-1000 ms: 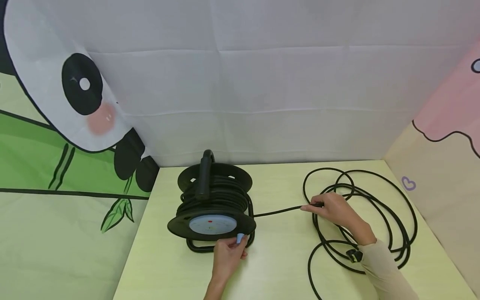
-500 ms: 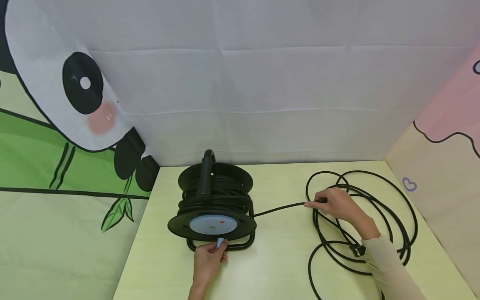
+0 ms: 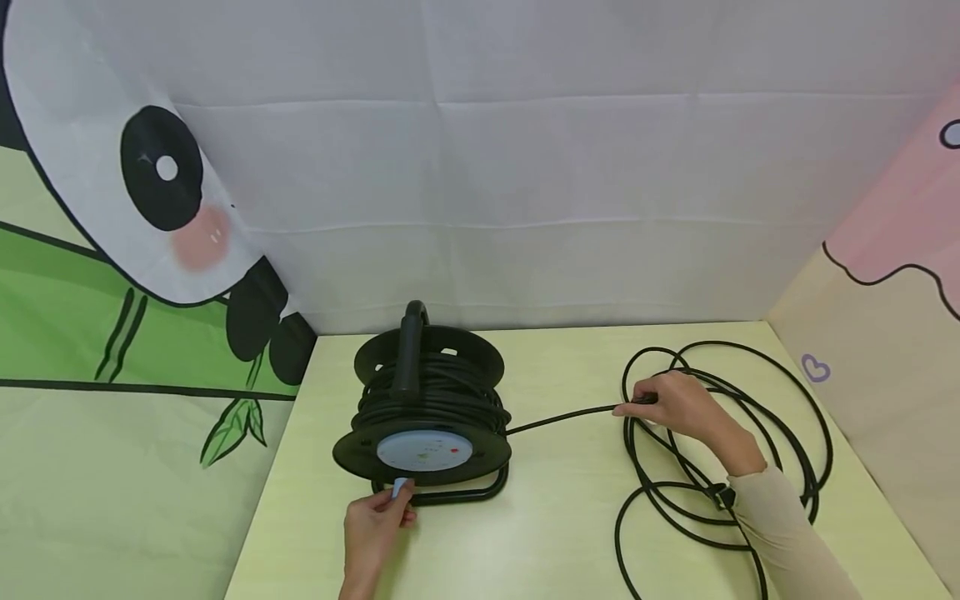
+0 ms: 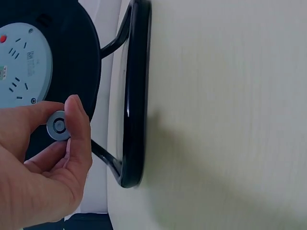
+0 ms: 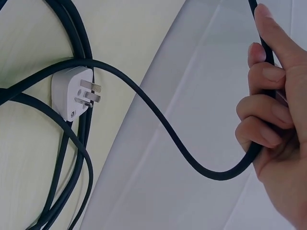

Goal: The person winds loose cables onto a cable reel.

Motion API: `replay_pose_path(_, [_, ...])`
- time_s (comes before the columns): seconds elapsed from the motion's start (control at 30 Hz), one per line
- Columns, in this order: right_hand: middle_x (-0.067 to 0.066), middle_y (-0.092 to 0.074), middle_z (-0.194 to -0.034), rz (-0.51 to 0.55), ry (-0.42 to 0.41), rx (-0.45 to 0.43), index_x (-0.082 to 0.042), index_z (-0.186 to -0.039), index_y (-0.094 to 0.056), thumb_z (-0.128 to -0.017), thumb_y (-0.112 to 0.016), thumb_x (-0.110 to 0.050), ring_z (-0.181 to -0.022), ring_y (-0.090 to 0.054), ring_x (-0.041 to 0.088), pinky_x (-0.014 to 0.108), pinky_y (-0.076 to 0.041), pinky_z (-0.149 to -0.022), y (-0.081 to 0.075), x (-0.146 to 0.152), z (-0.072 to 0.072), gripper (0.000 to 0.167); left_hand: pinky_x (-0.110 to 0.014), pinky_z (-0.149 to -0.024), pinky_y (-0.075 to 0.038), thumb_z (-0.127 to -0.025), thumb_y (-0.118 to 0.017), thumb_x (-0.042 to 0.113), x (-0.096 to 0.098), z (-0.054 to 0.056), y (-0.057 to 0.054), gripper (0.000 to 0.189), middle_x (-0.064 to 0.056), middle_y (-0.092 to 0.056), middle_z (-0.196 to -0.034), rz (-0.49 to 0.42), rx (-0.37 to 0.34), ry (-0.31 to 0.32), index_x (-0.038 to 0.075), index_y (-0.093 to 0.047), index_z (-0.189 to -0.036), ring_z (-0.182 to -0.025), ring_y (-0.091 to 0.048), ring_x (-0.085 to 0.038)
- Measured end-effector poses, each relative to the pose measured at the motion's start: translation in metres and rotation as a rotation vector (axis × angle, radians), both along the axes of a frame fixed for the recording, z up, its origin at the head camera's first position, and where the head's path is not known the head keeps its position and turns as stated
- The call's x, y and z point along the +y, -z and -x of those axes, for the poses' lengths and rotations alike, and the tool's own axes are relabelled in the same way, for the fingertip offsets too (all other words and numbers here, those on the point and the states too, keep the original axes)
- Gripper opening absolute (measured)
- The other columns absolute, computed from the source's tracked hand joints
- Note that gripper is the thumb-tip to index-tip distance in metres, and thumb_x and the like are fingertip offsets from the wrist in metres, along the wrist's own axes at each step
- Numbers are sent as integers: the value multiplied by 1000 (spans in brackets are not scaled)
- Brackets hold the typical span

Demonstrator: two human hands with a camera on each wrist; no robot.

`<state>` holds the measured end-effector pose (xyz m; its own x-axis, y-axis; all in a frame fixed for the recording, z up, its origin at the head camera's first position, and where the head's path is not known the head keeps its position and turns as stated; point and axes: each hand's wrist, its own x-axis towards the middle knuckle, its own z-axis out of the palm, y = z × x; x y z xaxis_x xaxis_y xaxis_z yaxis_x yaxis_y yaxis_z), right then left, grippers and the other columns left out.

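A black cable reel [image 3: 431,392] stands on the table, with cord wound on its drum and a pale blue socket panel [image 3: 424,451] on its front flange. My left hand [image 3: 375,521] pinches the light blue crank knob [image 3: 401,486] at the flange's lower left edge. Seen close in the left wrist view, the round knob [image 4: 58,125] sits between thumb and fingers. To the right, my right hand [image 3: 678,408] grips the black cable [image 3: 562,416] that runs from the drum. Its fingers curl round the cord [image 5: 211,177], which sags below the hand in the right wrist view.
Loose cable coils [image 3: 813,450] lie on the right of the table, partly under my right sleeve [image 3: 787,525]. Among them is a three-pin plug [image 5: 72,93]. The reel's tubular foot [image 3: 465,495] faces me. A printed cloth wall [image 3: 525,192] rises behind the table.
My left hand has swept left along the bottom of the flange with the knob, and the socket panel has turned with it. My right hand has shifted slightly right, still holding the cable.
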<state>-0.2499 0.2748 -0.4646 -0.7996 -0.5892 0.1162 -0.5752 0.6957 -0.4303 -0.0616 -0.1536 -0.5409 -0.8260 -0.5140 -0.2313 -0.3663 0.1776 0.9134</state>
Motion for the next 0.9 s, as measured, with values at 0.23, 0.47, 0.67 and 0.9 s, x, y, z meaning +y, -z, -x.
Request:
replay_pose_path(0.23, [-20, -33, -53, -20, -4, 50, -28, -64, -56, -87, -82, -42, -48, -27, -2, 19, -24, -49, -2, 1, 0, 38, -24, -57, -61, -94, -76, 17, -11, -2, -10, 30, -16, -73, -74, -12, -16, -42, -13, -75, -96, -59, -72, -17])
replay_pose_path(0.47, [-23, -43, -52, -6, -12, 76, -26, -64, -61, -87, -82, -40, -45, -38, -4, 19, -27, -47, -2, 4, 1, 34, -20, -58, -59, -95, -75, 22, -20, -4, -23, 35, -16, -74, -77, 19, -54, -84, -12, -75, -102, -64, -74, -23])
replay_pose_path(0.67, [-22, -40, -53, 6, -36, 83, -26, -65, -60, -87, -82, -40, -47, -33, -6, 18, -26, -47, -2, 5, 1, 35, -20, -60, -60, -95, -75, 24, -24, -4, -30, 38, -12, -74, -74, -12, -42, -109, -12, -74, -105, -63, -74, -22])
replay_pose_path(0.9, [-20, -48, -55, -13, 15, 74, -25, -69, -65, -86, -83, -41, -47, -35, -2, 20, -31, -47, -7, 12, -2, 29, -16, -61, -58, -96, -75, 35, -31, -7, -45, 48, -8, -74, -73, 1, -55, -144, -12, -73, -108, -64, -74, -20])
